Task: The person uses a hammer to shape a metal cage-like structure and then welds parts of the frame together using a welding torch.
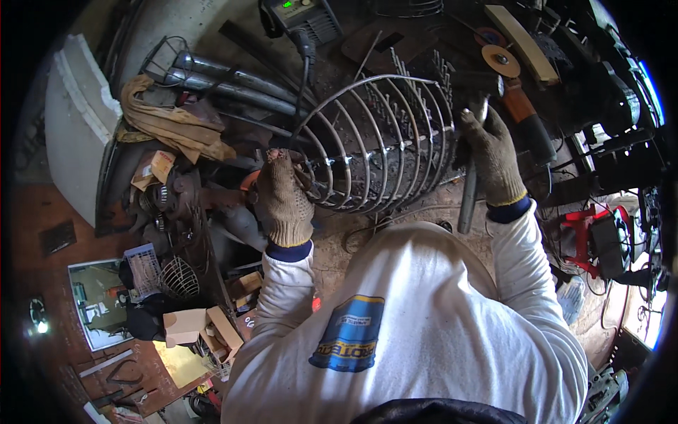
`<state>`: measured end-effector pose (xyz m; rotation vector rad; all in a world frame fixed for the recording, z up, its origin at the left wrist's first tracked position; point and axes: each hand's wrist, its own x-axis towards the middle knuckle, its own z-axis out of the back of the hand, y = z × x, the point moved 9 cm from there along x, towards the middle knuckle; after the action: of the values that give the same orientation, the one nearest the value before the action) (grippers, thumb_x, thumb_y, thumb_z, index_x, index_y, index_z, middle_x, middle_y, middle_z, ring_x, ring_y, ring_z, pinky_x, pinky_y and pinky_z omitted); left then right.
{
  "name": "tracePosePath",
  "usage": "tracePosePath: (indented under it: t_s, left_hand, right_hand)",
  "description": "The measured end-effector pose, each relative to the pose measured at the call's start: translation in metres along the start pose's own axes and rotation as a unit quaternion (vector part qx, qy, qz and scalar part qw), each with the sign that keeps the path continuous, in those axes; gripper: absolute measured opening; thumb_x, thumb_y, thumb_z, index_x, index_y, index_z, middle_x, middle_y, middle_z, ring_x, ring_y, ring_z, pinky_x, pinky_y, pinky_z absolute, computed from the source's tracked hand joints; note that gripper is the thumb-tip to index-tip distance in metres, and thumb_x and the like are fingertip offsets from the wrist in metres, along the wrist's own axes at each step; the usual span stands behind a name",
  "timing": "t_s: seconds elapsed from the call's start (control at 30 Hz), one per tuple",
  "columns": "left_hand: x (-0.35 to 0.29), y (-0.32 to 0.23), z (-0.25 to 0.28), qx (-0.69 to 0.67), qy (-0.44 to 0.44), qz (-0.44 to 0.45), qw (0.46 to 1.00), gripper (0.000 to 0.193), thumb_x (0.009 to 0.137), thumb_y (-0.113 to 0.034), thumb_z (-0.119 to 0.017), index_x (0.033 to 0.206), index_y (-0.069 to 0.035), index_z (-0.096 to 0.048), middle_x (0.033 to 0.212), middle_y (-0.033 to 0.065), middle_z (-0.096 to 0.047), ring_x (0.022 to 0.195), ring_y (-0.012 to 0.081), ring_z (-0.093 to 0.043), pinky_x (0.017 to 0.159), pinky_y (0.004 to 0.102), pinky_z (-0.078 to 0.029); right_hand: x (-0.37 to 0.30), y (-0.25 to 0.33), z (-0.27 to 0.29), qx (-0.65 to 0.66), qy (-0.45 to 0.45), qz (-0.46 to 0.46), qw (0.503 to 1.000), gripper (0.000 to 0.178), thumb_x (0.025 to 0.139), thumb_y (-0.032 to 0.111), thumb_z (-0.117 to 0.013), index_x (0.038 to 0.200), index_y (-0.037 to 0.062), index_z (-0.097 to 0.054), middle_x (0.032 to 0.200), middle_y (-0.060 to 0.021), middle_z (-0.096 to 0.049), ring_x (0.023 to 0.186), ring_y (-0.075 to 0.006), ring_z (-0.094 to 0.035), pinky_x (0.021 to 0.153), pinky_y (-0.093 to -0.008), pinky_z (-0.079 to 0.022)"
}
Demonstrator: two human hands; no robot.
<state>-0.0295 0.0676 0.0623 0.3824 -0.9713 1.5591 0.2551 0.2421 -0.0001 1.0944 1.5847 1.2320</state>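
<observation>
A round-ribbed cage of bent metal rods point(383, 150) lies tilted on the dark work surface, its curved bars joined by cross rods. My left hand point(286, 198), in a knitted work glove, is closed at the cage's left end; its fingertips are partly hidden. At the cage's right side, my gloved right hand point(494, 145) is wrapped round the grey handle of what looks like a hammer point(468, 201). The handle runs below the fist, and a dark cylindrical head with a shiny end shows above it. The right hand appears apart from the bars.
An angle grinder point(522, 109) with a tan disc lies beyond my right hand. Several short rods point(402, 99) stand behind the cage. A welding machine point(311, 21) with a cable is at the back. Metal pipes point(236, 81) and a brown cloth point(169, 120) lie left.
</observation>
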Motion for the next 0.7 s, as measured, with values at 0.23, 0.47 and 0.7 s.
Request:
tracePosePath:
  t_s: [0.23, 0.47, 0.7]
  left_hand:
    - [0.006, -0.021, 0.021, 0.128, -0.061, -0.149, 0.979, 0.019, 0.099, -0.019, -0.050, 0.106, -0.003, -0.060, 0.092, 0.0147, -0.064, 0.075, 0.0314, -0.063, 0.069, 0.0416, -0.051]
    - [0.013, 0.009, 0.018, -0.063, -0.024, 0.135, 0.989, 0.037, 0.099, -0.034, -0.048, 0.080, -0.004, -0.059, 0.072, 0.0137, -0.059, 0.066, 0.0343, -0.058, 0.061, 0.0426, -0.041]
    - [0.018, -0.026, 0.030, -0.021, -0.048, -0.008, 0.999, 0.043, 0.096, -0.041, -0.055, 0.086, 0.000, -0.063, 0.078, 0.0101, -0.065, 0.070, 0.0215, -0.059, 0.064, 0.0348, -0.044]
  right_hand:
    - [-0.010, -0.024, 0.008, 0.004, 0.015, -0.006, 1.000, 0.026, 0.096, 0.027, -0.064, 0.108, 0.0052, -0.059, 0.074, 0.0047, -0.054, 0.059, -0.0041, -0.051, 0.052, -0.0216, -0.043]
    - [-0.039, -0.006, -0.002, -0.006, 0.032, 0.104, 0.994, 0.044, 0.097, 0.041, -0.059, 0.119, 0.0023, -0.057, 0.080, 0.0047, -0.056, 0.065, -0.0050, -0.050, 0.057, -0.0212, -0.042]
    - [-0.078, 0.056, -0.057, -0.035, 0.189, 0.222, 0.956, 0.048, 0.096, 0.040, -0.061, 0.122, 0.0009, -0.056, 0.075, 0.0022, -0.058, 0.062, -0.0103, -0.055, 0.059, -0.0261, -0.047]
